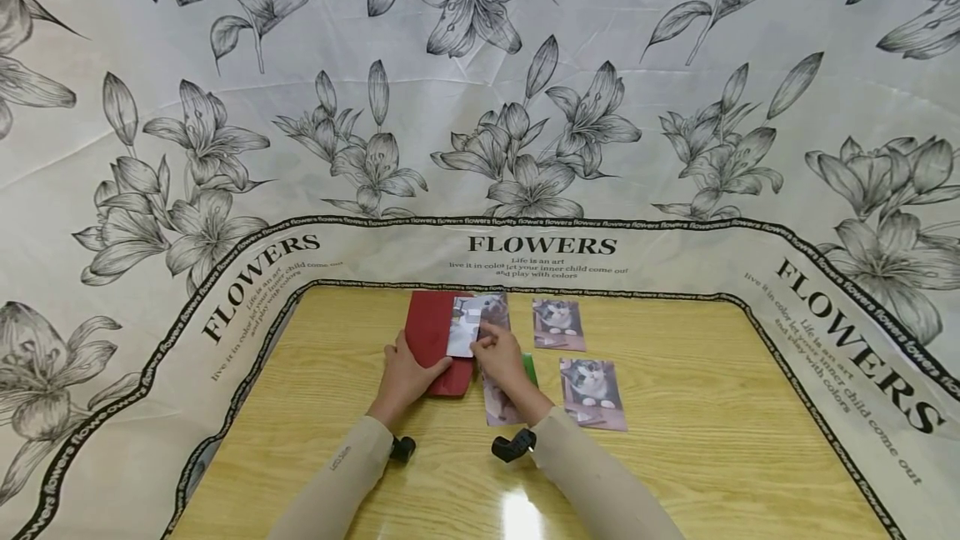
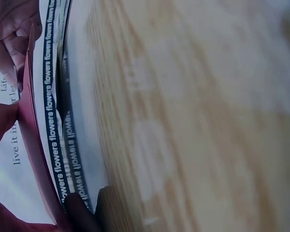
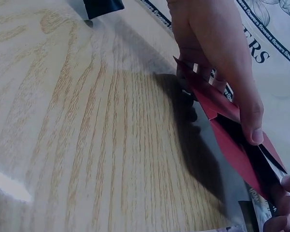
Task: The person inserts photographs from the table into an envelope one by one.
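My left hand (image 1: 405, 377) grips a red envelope (image 1: 427, 330) by its lower part, thumb on the near face. In the right wrist view the envelope's mouth gapes, showing a dark inside, and the left thumb (image 3: 254, 128) lies at its edge. A pale photo card (image 1: 462, 332) overlaps the envelope's right side. My right hand (image 1: 504, 357) pinches this card at its right edge between thumb and fingers. The envelope appears edge-on in the left wrist view, raised off the table. How far the card reaches into the envelope is hidden.
Two cat photos lie on the right, one farther back (image 1: 557, 324) and one nearer (image 1: 594, 394). Beneath the right hand are another photo (image 1: 501, 408) and a green piece (image 1: 530, 368), partly covered. Flower-printed cloth (image 1: 540, 257) borders the wooden table (image 1: 675, 440).
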Demonstrator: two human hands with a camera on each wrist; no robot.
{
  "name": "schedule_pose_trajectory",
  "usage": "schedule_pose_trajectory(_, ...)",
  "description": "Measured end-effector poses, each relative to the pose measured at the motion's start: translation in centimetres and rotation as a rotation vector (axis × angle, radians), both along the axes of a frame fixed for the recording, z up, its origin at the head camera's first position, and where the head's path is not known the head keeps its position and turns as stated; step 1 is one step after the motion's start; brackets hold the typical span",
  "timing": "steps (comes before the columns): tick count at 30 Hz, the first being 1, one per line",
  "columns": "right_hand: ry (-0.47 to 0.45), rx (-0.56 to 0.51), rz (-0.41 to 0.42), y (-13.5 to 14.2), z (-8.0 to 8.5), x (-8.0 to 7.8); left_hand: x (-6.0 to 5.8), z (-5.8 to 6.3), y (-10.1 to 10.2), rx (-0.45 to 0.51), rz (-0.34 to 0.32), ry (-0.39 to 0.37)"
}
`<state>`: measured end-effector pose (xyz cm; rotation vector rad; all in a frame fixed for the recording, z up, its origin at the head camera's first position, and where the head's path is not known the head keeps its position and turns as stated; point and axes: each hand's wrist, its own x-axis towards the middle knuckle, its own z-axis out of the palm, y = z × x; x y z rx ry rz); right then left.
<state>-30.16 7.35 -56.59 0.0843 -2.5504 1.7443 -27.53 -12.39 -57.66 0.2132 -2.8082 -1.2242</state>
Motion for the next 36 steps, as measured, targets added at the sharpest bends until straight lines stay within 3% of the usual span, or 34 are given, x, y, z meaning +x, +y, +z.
schedule_pose_trajectory(15, 0.061, 0.089, 0.052, -0.7, -0.2, -0.6, -0.1, 0.2, -0.1, 0.014, 0.003, 0.001)
schedule_pose_trajectory(27, -0.013, 0.103, 0.081, -1.6, -0.1, -1.4, -0.2, -0.2, -0.4, 0.007, -0.014, -0.003)
schedule_pose_trajectory(36, 0.020, 0.147, 0.099, -2.4, 0.2, -1.2, -0.1, -0.1, -0.3, 0.010, -0.022, -0.001)
